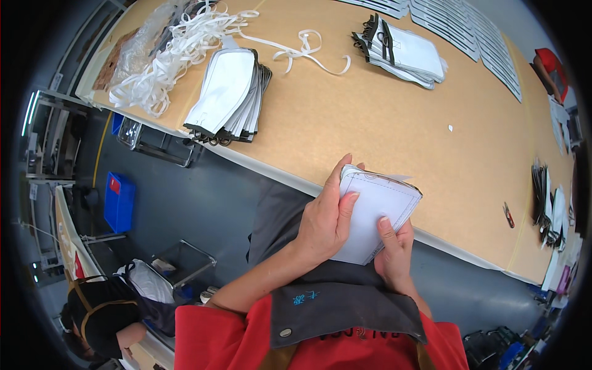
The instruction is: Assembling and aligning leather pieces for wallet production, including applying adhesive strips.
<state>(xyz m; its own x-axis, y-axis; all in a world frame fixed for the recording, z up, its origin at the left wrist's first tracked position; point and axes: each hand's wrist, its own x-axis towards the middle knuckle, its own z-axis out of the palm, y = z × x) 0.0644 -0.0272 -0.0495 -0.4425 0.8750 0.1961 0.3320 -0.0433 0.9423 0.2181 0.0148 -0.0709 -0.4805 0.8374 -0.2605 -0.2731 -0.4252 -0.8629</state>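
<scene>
A stack of white stitched fabric panels (369, 213) is held up over the front edge of the table. My left hand (327, 216) grips its left side, thumb on the top face and fingers behind. On the lower right side my right hand (394, 246) pinches the stack, its thumb pressed flat on the white face. A dashed line runs along the panel's border, and a dark edge shows at its far right corner. Most fingers of both hands are hidden behind the stack.
On the tan table (394, 123) lie a fanned pile of white panels with black trim (225, 92), a similar pile (410, 52), tangled white ribbon (185, 49) and red thread snips (508, 214). A blue bin (119, 202) stands on the floor. Other people are at left and far right.
</scene>
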